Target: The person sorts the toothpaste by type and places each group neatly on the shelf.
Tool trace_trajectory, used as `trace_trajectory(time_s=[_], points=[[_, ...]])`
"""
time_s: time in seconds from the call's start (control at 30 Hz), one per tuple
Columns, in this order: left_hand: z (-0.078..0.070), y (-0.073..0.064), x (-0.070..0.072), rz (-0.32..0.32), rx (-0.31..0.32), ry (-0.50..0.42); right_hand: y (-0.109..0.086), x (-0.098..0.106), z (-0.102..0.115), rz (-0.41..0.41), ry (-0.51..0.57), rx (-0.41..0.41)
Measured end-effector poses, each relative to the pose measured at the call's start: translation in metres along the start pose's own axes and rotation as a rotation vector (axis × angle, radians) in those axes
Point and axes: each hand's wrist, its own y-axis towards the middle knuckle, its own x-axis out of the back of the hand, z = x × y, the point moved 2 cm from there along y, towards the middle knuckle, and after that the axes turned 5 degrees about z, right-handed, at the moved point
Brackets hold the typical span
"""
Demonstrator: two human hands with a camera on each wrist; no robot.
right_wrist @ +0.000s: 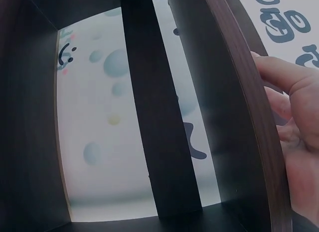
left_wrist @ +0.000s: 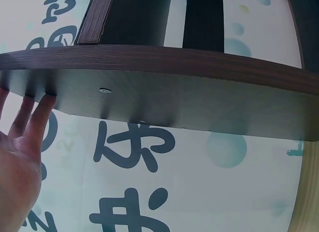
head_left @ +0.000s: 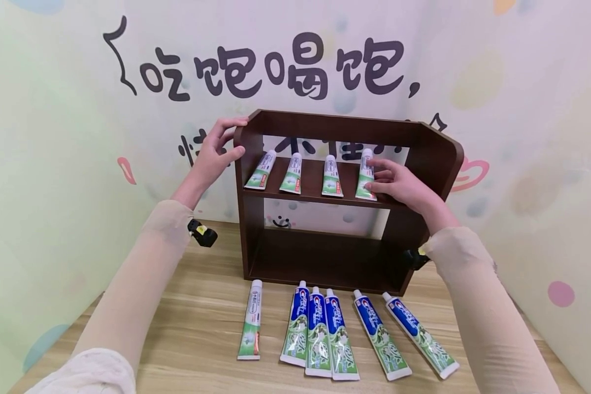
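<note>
A dark brown two-tier shelf (head_left: 325, 216) stands on the table. My left hand (head_left: 215, 150) rests its fingertips on the upper part of its left side panel; in the left wrist view, the extended fingers touch that panel (left_wrist: 174, 100). On the upper tier, several white-and-green toothpaste tubes lean in a row, caps up. At the row's right end, my right hand (head_left: 399, 183) touches a toothpaste tube (head_left: 364, 189) with thumb and index fingertips. In the right wrist view, the shelf's front edge partly hides these fingers (right_wrist: 281, 72), and the tube is out of sight.
On the wooden table (head_left: 187, 328), in front of the shelf, lie one white-and-green toothpaste tube (head_left: 250, 328) and several blue-and-green toothpaste tubes (head_left: 342, 345). The lower tier (head_left: 320, 257) has a bare board. A printed wall (head_left: 295, 65) stands behind the shelf.
</note>
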Motion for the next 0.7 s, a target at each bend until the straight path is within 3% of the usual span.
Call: trace_trajectory(time_s=[0.47,0.7], points=[[0.0002,0.0,0.0001,0.004,0.019,-0.019,-0.0003,-0.0008,0.0029,0.012,-0.071,-0.017],[0.0005,0.0001,0.0006,0.011,0.031,-0.011,-0.0019,-0.0012,0.0044,-0.001,-0.108,0.016]])
